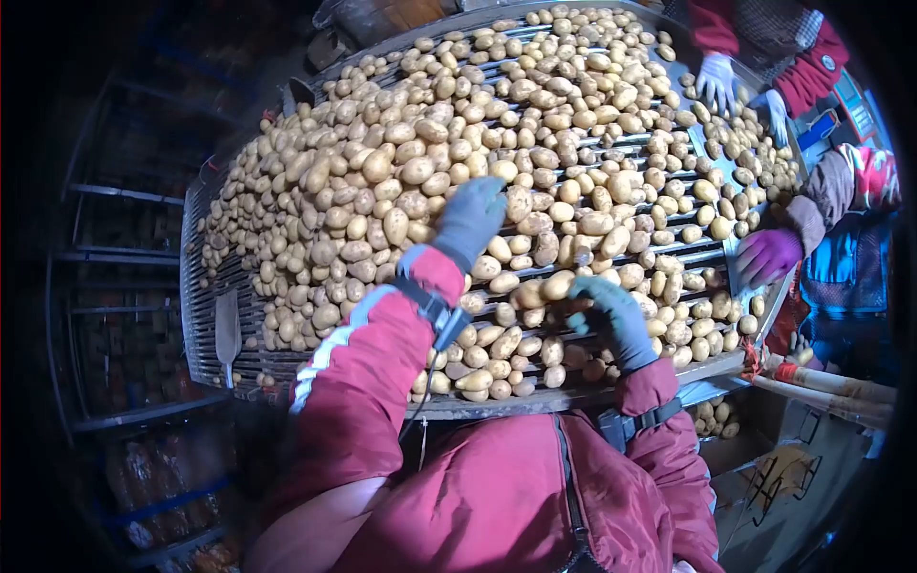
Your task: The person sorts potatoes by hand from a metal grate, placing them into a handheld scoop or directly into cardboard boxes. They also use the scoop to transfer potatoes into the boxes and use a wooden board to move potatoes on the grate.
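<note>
Pale potatoes (377,167) lie heaped over a slatted metal sorting table (611,143). My left hand (471,220), in a grey glove, rests on the potatoes near the middle, its fingers stretched forward and lying over them. Nothing shows gripped in it. Closer to the front edge, my right hand (614,318) wears a grey-green glove. Its fingers are bent and spread apart, with the fingertips beside a potato (557,285). Another potato just left of that one is smeared by motion. Shadow darkens the space between the right thumb and fingers.
At the right edge, a co-worker's purple-gloved hand (770,256) touches the table's side. Another person's white-gloved hands (716,84) reach in at the far right. A flat paddle-like piece (227,329) lies at the left. Metal racks (124,258) stand left; a pole (821,384) juts out right.
</note>
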Available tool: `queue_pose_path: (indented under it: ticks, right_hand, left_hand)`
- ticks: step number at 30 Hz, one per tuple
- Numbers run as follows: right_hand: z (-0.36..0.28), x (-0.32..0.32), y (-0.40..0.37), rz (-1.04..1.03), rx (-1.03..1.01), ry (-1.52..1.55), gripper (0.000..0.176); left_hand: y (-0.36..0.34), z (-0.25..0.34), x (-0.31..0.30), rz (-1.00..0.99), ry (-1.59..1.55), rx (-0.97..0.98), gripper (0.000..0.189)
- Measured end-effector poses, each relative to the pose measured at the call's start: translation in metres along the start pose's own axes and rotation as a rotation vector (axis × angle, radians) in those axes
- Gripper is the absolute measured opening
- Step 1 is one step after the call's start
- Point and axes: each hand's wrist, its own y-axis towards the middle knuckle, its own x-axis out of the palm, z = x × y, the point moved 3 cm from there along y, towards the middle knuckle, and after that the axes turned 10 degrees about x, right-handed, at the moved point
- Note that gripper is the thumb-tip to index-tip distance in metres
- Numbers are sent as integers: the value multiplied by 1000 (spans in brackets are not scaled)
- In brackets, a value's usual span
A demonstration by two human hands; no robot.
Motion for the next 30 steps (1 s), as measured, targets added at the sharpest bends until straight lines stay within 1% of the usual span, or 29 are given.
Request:
queue_pose_path:
  ticks: [1, 3, 4, 5, 6, 7, 8, 9, 10, 11, 13, 14, 16, 17, 18, 19, 20, 21, 22, 23, 24, 25, 27, 28, 29, 30]
  right_hand:
    - [7, 5, -3, -23, -6, -196, 35]
    - [15, 26, -4, -82, 127, 120, 34]
    - [23, 29, -1, -107, 214, 176, 33]
    - [29, 32, -2, -98, 255, 256, 33]
    - [50, 22, 11, -102, 102, 51, 32]
    - [71, 13, 25, -108, -48, -154, 31]
    - [75, 13, 28, -106, -46, -151, 31]
    - [77, 15, 30, -107, -45, -169, 30]
    - [78, 17, 31, -108, -43, -186, 29]
    - [76, 20, 30, -107, -34, -185, 29]
    - [67, 22, 29, -132, 23, -89, 29]
    - [70, 19, 32, -129, 9, -57, 28]
    - [76, 17, 37, -142, 0, -47, 30]
    - [76, 17, 38, -153, -10, -27, 32]
    - [66, 20, 35, -155, -14, -32, 32]
    - [54, 28, 27, -182, 162, 172, 37]
    - [45, 35, 18, -208, 342, 378, 42]
    - [36, 36, 14, -212, 347, 374, 42]
    - [31, 36, 11, -226, 397, 422, 49]
    - [24, 40, 8, -245, 448, 468, 55]
    - [12, 50, 2, -165, 388, 485, 60]
    - [-5, 64, -7, -86, 394, 519, 59]
    - [9, 52, -2, -120, 395, 516, 55]
    - [27, 41, 3, -64, 454, 524, 48]
    - [27, 40, -1, -55, 429, 491, 41]
    - [29, 35, -2, -105, 372, 476, 40]
  left_hand:
    - [14, -18, 12, -33, 80, 21, 35]
    - [36, -25, 12, 99, 72, 32, 35]
    - [46, -28, 18, 95, 66, 44, 35]
    - [54, -39, 38, 47, 123, 75, 36]
    - [59, -45, 51, 0, 182, 104, 38]
    - [64, -30, 37, -4, 180, 108, 38]
    - [71, -8, 9, -91, 86, -92, 39]
    - [73, 2, -5, -177, -10, -294, 42]
    - [76, -7, 0, -224, 6, -277, 47]
    - [70, -9, 3, -231, 2, -281, 47]
    - [68, -8, 6, -265, 18, -190, 52]
    - [63, -16, 26, -261, 11, -191, 52]
    - [43, -49, 98, -200, -88, -103, 60]
    - [40, -57, 113, -168, -134, -57, 64]
    - [36, -18, 55, -196, -407, -257, 58]
    - [32, 24, -9, -178, -655, -478, 51]
    - [24, 46, -19, -70, -665, -513, 47]
    - [16, 62, -27, 39, -673, -553, 42]
    - [6, 72, -43, -66, -642, -448, 40]
    - [-13, 73, -37, 91, -705, 62, 46]
    - [-29, 90, -43, 8, -700, 47, 46]
    - [-40, 108, -53, -73, -695, 32, 47]
    - [-63, 105, -88, 128, -528, 133, 48]
    - [-66, 71, -75, 29, -543, -241, 51]
    - [-83, 40, -94, 81, -331, -114, 54]
    - [-103, -15, -67, 127, -343, -294, 54]
